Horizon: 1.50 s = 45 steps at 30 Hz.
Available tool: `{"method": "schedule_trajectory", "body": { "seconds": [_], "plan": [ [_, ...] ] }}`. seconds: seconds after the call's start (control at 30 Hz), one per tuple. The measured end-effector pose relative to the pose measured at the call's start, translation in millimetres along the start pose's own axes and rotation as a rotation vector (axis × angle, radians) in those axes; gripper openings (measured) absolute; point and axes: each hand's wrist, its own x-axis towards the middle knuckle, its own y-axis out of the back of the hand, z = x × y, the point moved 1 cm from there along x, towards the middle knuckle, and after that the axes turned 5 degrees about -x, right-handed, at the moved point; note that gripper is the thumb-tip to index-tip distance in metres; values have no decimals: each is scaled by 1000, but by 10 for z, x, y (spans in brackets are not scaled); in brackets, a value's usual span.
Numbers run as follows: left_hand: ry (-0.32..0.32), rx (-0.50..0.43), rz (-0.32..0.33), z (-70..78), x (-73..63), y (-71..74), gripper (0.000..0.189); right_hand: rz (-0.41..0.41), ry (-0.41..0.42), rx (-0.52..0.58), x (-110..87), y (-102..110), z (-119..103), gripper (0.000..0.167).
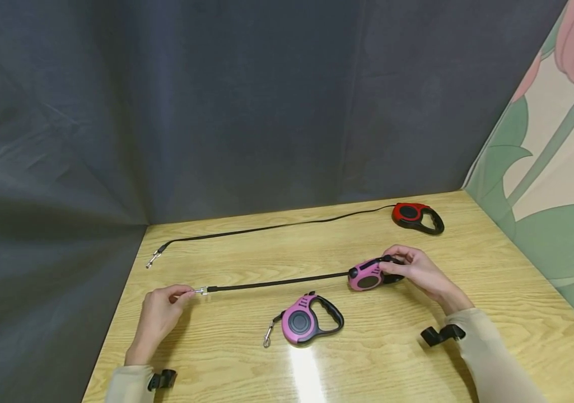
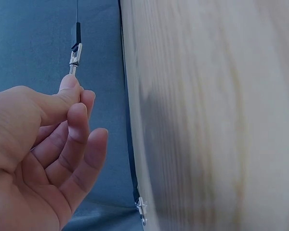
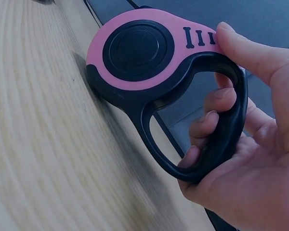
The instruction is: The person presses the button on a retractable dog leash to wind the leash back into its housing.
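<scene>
A pink and black retractable dog leash [image 1: 365, 275] is held by its handle in my right hand [image 1: 420, 273]. In the right wrist view the fingers curl through the loop of the black handle [image 3: 226, 125], and the thumb lies by the pink casing [image 3: 178, 38]. Its black strap [image 1: 276, 282] runs taut to the left. At the strap's end, my left hand [image 1: 158, 313] pinches the silver metal clip [image 2: 75, 57] between thumb and forefinger. A second pink leash [image 1: 299, 322] lies on the table between the hands, its strap drawn in and its clip [image 1: 267, 336] beside it.
Farther back on the wooden table [image 1: 367, 364] lies a red and black retractable leash [image 1: 409, 212]. Its strap [image 1: 266, 228] stretches left to a metal clip [image 1: 153, 259]. A dark curtain [image 1: 256, 112] hangs behind, and a flower-patterned surface [image 1: 559, 168] rises at the right.
</scene>
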Motion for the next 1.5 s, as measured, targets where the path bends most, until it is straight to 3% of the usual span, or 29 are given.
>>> {"method": "schedule_trajectory", "body": {
  "seconds": [1.5],
  "plan": [
    [-17,-43,-34,199,17,-151,12,-19,13,24,122,-134,-91,15]
  ]
}}
